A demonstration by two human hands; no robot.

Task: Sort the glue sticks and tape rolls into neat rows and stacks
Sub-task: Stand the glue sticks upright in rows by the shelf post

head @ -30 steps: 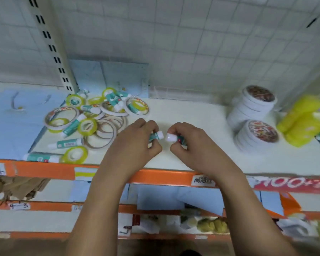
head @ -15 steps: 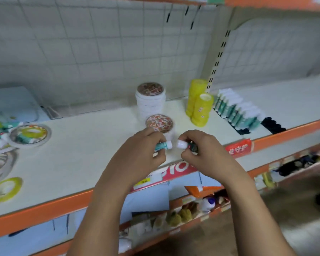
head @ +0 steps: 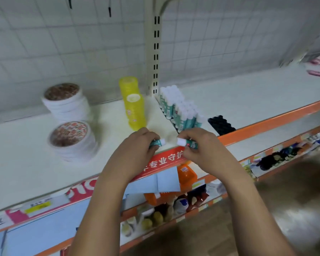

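Left hand [head: 135, 152]: fingers curled round one glue stick, gripping it above the front edge of the shelf.
Left-hand glue stick [head: 157, 142]: one; teal body mostly hidden in the fist, white cap poking out toward the right.
Right hand [head: 205, 150]: thumb and fingers pinching a second glue stick, level with the other hand.
Right-hand glue stick [head: 188, 142]: one; white cap pointing left, teal label showing behind it. Caps of the two held sticks facing each other, near but apart.
Standing glue sticks [head: 179, 109]: a packed block of upright teal-and-white sticks just right of the post, behind the right hand; too blurred for an exact count.
White tape rolls: two stacks, both left of the hands, each with a patterned disc on top. Taller white stack [head: 67, 104] near the grid wall, front white stack [head: 74, 143] closer to the shelf edge.
Yellow tape rolls: two stacks between the white ones and the post. Back yellow stack [head: 128, 85] right behind front yellow stack [head: 136, 113]; touching or not, cannot tell.
Black items [head: 221, 124]: one small cluster right of the standing sticks, by the orange rail; kind unclear.
Shelf [head: 26, 163]: white surface, orange front rail, red label strip [head: 164, 159] under the hands.
Post [head: 155, 43]: one slotted cream upright between two shelf bays.
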